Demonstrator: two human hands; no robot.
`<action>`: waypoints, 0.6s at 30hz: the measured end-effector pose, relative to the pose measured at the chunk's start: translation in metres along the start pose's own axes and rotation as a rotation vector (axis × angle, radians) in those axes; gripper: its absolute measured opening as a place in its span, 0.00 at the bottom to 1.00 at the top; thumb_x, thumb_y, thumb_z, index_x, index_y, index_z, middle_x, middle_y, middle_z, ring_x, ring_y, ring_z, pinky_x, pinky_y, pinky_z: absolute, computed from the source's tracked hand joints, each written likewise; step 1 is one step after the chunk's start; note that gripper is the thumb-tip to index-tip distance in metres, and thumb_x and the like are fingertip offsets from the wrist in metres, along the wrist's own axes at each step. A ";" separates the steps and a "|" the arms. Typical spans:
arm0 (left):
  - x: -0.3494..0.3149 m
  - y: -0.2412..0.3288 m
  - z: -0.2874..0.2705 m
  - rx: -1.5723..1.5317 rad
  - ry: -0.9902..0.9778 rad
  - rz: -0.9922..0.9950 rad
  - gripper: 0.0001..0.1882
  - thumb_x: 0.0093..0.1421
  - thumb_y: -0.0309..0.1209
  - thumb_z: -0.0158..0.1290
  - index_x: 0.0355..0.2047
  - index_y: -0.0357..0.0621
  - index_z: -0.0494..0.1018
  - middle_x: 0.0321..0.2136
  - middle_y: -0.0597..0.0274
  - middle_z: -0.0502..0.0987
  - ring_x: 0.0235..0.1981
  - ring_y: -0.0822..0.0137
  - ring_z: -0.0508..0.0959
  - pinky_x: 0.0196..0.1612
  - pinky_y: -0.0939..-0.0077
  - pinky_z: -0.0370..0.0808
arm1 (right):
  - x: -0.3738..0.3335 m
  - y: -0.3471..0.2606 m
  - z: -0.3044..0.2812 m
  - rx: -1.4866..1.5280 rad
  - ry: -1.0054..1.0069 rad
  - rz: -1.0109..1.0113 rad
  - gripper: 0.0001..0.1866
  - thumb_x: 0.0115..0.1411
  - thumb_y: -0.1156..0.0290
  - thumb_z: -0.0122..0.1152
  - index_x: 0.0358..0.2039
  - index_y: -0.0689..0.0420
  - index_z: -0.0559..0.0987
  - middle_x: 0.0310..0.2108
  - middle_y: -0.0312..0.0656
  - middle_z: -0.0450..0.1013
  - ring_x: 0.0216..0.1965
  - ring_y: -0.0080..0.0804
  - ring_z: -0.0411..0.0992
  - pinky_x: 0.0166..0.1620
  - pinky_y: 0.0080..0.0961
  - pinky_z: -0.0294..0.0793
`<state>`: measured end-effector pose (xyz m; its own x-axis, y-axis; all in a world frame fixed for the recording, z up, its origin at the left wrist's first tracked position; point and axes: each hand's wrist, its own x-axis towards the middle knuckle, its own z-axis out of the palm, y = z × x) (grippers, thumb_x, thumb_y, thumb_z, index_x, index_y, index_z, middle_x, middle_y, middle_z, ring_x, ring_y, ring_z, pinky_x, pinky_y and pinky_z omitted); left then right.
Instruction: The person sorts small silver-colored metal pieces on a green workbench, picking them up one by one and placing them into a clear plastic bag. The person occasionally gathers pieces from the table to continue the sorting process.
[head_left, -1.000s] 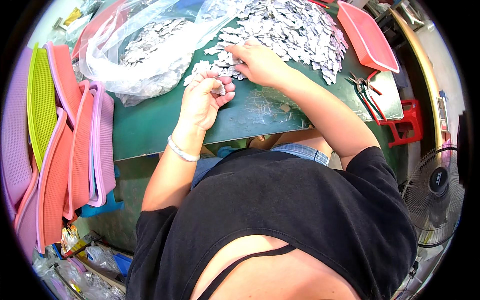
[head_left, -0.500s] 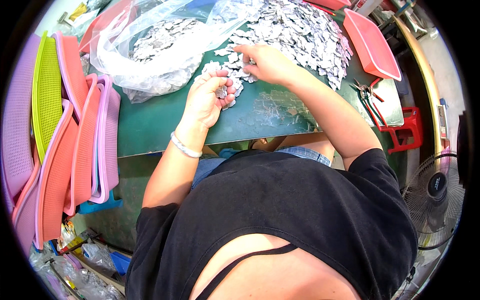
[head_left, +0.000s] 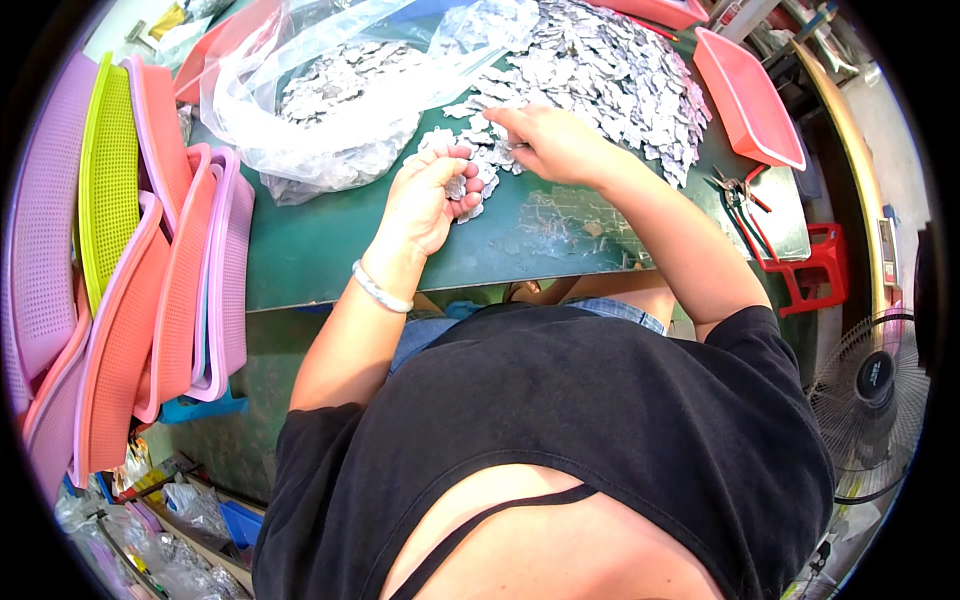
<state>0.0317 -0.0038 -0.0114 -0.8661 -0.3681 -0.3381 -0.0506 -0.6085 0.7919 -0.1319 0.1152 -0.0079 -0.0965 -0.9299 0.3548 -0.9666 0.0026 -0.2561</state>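
Observation:
My left hand (head_left: 424, 196) is closed with its fingers curled upward around small flat silver-grey pieces (head_left: 456, 188), beside the near end of a loose scatter of them. My right hand (head_left: 552, 143) reaches over the edge of the big heap of the same pieces (head_left: 600, 75). Its index finger is stretched out, and the thumb is apart from it, close to a few pieces on the table. Whether the right fingertips touch a piece cannot be made out. A clear plastic bag (head_left: 335, 165) full of similar pieces lies left of my left hand.
The green table (head_left: 330, 245) has a worn patch near its front edge. Right of the heap stand a pink tray (head_left: 745, 105) and red-handled pliers (head_left: 740, 190). Stacked plastic baskets (head_left: 180, 290) rise at the left. A red stool (head_left: 822, 268) and a fan (head_left: 868, 400) stand at the right.
The whole view has shifted slightly, with the table sitting a little further right. My right hand has come slightly nearer to me; the left hand stays closed around its pieces.

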 end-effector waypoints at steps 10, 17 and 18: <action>0.005 -0.008 0.005 0.007 0.027 0.024 0.07 0.56 0.27 0.47 0.35 0.40 0.67 0.28 0.61 0.72 0.26 0.70 0.73 0.27 0.80 0.73 | 0.005 -0.020 -0.013 0.891 -0.107 0.384 0.24 0.50 0.76 0.55 0.50 0.58 0.66 0.31 0.42 0.74 0.25 0.27 0.71 0.31 0.22 0.70; 0.005 -0.006 -0.005 -0.098 0.057 0.026 0.04 0.55 0.26 0.49 0.31 0.42 0.67 0.26 0.63 0.72 0.23 0.71 0.73 0.21 0.82 0.70 | -0.005 -0.017 0.004 0.069 0.073 0.013 0.21 0.47 0.77 0.56 0.45 0.59 0.69 0.25 0.40 0.72 0.29 0.39 0.69 0.35 0.31 0.69; 0.005 -0.006 -0.006 -0.105 0.058 0.023 0.04 0.55 0.26 0.49 0.31 0.43 0.67 0.26 0.63 0.72 0.23 0.71 0.73 0.20 0.83 0.69 | -0.005 -0.016 0.006 0.116 0.071 0.059 0.20 0.47 0.77 0.55 0.44 0.59 0.69 0.25 0.40 0.72 0.29 0.41 0.69 0.35 0.33 0.69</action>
<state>0.0310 -0.0062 -0.0209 -0.8361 -0.4207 -0.3521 0.0237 -0.6690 0.7429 -0.1142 0.1179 -0.0106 -0.1726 -0.9009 0.3983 -0.9255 0.0099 -0.3787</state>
